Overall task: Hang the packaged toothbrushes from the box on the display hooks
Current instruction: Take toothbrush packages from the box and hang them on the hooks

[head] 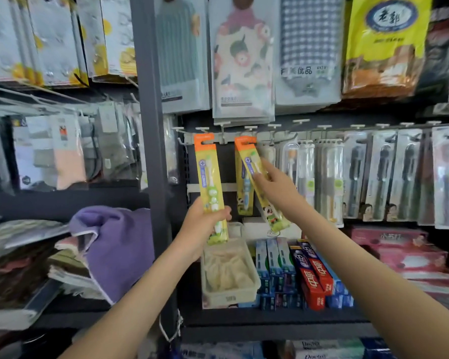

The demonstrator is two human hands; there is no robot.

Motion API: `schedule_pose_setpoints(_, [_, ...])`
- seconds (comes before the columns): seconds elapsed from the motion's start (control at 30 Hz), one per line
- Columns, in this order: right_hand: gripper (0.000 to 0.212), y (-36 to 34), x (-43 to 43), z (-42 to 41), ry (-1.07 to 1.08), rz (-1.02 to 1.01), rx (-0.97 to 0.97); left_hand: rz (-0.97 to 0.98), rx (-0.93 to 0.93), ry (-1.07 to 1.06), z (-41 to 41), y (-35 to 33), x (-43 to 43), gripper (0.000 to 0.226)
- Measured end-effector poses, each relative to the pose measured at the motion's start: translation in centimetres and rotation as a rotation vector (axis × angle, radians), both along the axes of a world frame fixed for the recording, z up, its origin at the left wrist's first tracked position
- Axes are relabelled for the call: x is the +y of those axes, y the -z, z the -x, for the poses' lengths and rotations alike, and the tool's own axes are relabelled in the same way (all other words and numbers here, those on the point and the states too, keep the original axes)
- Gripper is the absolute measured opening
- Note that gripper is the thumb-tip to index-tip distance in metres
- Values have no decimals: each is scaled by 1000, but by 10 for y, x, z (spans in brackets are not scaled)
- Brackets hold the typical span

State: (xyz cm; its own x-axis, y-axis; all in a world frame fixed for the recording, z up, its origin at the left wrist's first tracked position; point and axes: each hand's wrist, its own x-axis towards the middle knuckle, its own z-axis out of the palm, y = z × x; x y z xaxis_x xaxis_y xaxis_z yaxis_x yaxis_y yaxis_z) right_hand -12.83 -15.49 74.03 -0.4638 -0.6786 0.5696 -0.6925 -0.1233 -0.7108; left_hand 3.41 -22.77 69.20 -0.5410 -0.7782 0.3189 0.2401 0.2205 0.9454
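The left hand (205,224) is gripping the upright toothbrush pack (208,172) low down, fingers curled round it. The right hand (275,187) is pinching the tilted toothbrush pack (248,161); above its fingertips, the orange top is touching the hook rail (226,138).

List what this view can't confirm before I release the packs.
Head view only.
1. Upright pack in left hand: hole on hook or not; orange header covers it.
2. Tilted pack in right hand: same, header blurred.
3. Print on both: too blurred to read.
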Motion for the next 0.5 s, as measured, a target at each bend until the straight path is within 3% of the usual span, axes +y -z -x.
schedule_pose_setpoints(0.1, [36, -7, -18, 2, 86, -23, 86, 4, 23, -25, -1, -5, -6, 23])
schedule_pose_setpoints(0.27, [28, -8, -47, 8, 180, -59, 36, 18, 22, -42, -7, -10, -17, 21])
schedule_pose_setpoints(0.5, [54, -1, -84, 4, 260, -89, 29, 41, -9, -11, -7, -11, -25, 25])
